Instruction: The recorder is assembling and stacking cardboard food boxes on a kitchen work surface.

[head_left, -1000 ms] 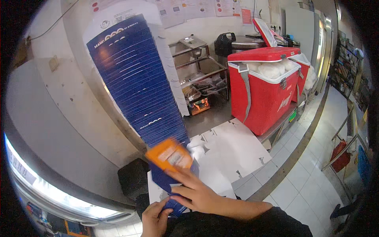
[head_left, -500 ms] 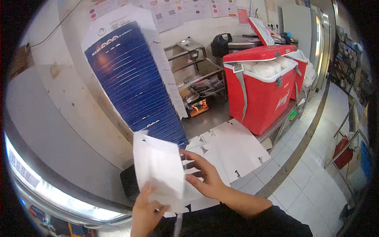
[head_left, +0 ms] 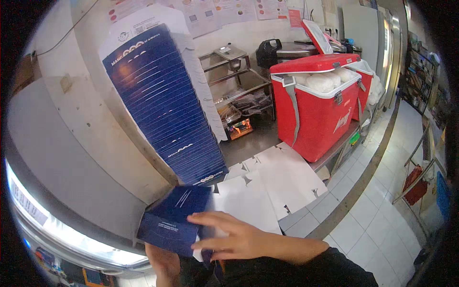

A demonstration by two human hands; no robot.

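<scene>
A partly folded blue cardboard box [head_left: 167, 229], with its dark printed outside facing up, is low in front of me. My left hand [head_left: 164, 262] holds it from below and behind, with most of its fingers hidden by the box. My right hand [head_left: 229, 235] lies along the box's right side, fingers stretched and apart, slightly blurred, the fingertips touching the edge. Beyond them stands a tall leaning stack of blue boxes [head_left: 162, 100] with white sides. Flat white cardboard blanks [head_left: 291, 179] with cut slots lie on the counter to the right of my hands.
A red cooler [head_left: 311, 119] with its lid ajar holds white wrapped bundles [head_left: 322, 82] at the back right. Behind the counter is a metal rack [head_left: 234, 76] with trays and packets. A grey-topped, lit glass case [head_left: 62, 167] runs along the left. White tiled floor [head_left: 354, 210] lies right.
The piece in my hands has turned from its white inside to its blue outside and shifted lower left. My right hand has moved down and left, its fingers straightening along the box.
</scene>
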